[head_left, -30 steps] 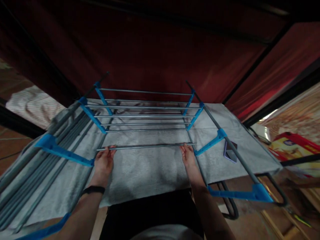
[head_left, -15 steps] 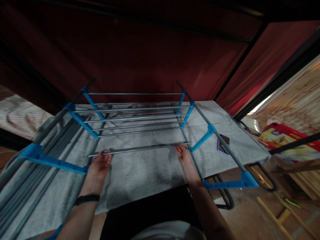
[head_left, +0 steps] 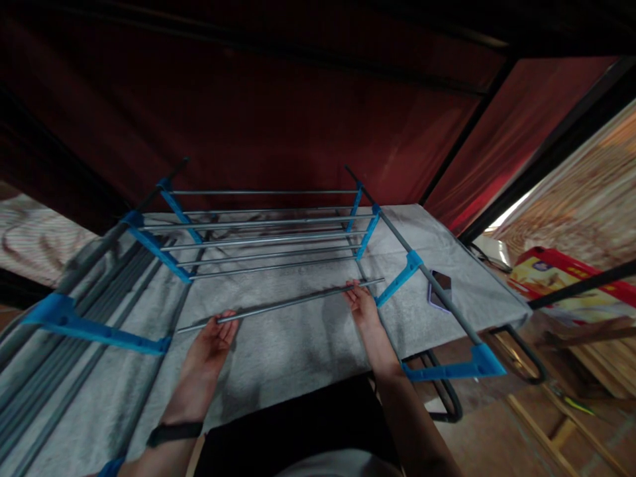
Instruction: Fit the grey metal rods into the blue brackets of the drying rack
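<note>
Rod (head_left: 283, 305) pinched near both ends

It slants across the near side of the rack (head_left: 268, 238), the left hand (head_left: 211, 341) pinching one end portion, the right hand (head_left: 362, 306) the other. A bundle of rods (head_left: 119, 281) lies along the rack's left side, a phone (head_left: 444, 281) by its right

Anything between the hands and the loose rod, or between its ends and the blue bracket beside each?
Nothing visible. Left hand and right hand hold the rod directly; no object shows between its ends and left bracket or right bracket.
</note>
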Demonstrator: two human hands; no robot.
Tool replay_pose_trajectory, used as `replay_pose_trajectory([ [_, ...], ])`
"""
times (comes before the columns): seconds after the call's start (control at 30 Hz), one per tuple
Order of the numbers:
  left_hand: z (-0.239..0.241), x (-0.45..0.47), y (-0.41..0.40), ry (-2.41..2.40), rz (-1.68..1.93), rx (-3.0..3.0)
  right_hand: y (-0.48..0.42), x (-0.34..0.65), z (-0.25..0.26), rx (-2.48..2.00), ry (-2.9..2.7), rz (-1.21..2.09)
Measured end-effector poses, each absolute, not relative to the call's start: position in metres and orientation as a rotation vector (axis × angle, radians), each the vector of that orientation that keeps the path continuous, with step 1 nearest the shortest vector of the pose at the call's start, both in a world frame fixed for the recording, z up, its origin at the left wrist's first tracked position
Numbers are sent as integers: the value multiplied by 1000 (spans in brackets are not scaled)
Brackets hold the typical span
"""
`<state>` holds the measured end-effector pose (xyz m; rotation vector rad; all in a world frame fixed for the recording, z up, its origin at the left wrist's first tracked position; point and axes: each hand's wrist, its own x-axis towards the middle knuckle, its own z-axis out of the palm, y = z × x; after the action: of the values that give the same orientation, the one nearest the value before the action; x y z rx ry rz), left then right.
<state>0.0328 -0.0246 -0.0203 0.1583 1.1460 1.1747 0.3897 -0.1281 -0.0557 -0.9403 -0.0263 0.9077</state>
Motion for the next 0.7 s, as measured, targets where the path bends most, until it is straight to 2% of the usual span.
replay_pose_trajectory([
  [0.4,-23,29,-56,1260,1210,58,-121,391,-42,-966,-112,982],
  [0.7,-7,48,-77,1182,1168,76,-125,377,-46,-945,-135,968],
])
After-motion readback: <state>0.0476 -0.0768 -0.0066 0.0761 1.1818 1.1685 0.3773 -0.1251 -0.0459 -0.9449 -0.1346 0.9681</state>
